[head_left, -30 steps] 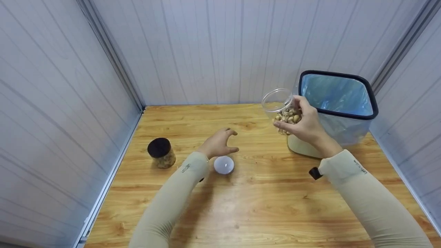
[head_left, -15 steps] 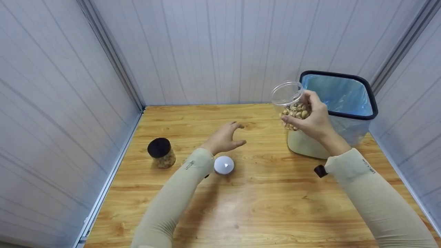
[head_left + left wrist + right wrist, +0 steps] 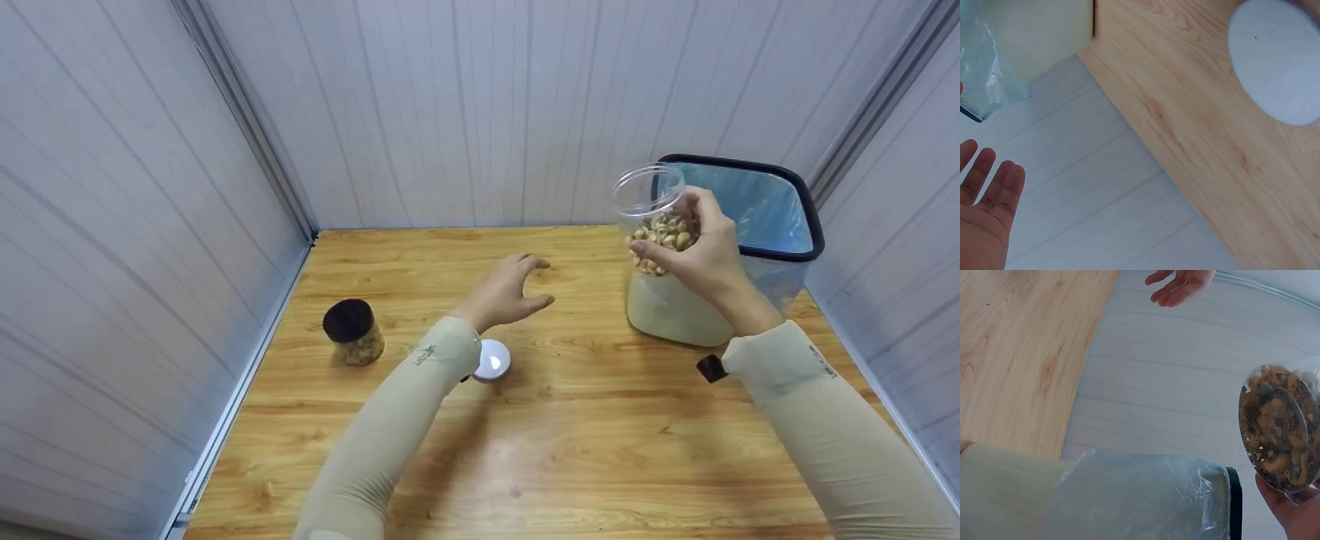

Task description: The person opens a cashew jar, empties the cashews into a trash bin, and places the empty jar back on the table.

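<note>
My right hand (image 3: pixel 712 259) grips a clear plastic jar (image 3: pixel 649 196) without a lid, tilted a little, beside the near left rim of the bin. Cashew-like nuts (image 3: pixel 664 236) fill its lower part; the right wrist view shows the jar's bottom with nuts (image 3: pixel 1275 427) and dark crumbs. My left hand (image 3: pixel 506 292) hovers over the table, fingers loosely spread and holding nothing. Below its wrist lies a round white lid (image 3: pixel 495 361), partly covered by the sleeve. The left hand (image 3: pixel 988 208) also shows at the edge of the left wrist view.
A bin (image 3: pixel 675 311) with a black rim and a bluish plastic liner (image 3: pixel 772 210) stands at the back right. Toward the left of the wooden table (image 3: pixel 585 450) is another jar (image 3: pixel 356 334) with a black lid. Pale panel walls (image 3: pixel 487 112) enclose the back and sides.
The right hand has carried the jar of nuts rightward and up, closer to the bin's rim. The left hand has drifted right and away from me, still holding nothing. Lid and black-lidded jar stayed put.
</note>
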`<action>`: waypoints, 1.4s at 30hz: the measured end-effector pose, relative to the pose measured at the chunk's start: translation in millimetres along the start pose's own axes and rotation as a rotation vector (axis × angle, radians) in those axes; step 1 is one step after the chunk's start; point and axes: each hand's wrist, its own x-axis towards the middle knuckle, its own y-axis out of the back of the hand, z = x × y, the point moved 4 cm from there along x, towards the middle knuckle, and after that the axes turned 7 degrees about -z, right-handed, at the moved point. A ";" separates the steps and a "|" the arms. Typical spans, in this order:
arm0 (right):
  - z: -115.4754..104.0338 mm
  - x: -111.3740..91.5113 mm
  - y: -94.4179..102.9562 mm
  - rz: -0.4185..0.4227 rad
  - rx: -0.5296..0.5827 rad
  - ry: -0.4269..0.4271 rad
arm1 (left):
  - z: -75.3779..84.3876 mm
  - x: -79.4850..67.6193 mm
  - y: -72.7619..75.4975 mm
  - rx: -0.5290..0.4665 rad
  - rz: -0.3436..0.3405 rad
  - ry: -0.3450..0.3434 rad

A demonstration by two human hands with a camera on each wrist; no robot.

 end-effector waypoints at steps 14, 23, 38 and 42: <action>5.4 -2.0 19.8 0.029 -0.007 -0.059 | 12.0 6.4 9.3 -0.019 0.022 -0.037; 12.2 -3.0 27.8 0.061 0.016 -0.069 | 24.6 11.1 10.7 0.013 0.048 -0.032; 18.6 -4.5 48.8 0.103 -0.018 -0.131 | 47.7 28.2 14.7 -0.014 0.056 -0.101; 17.4 -3.9 52.9 0.114 -0.024 -0.138 | 54.0 32.0 16.4 0.003 0.070 -0.110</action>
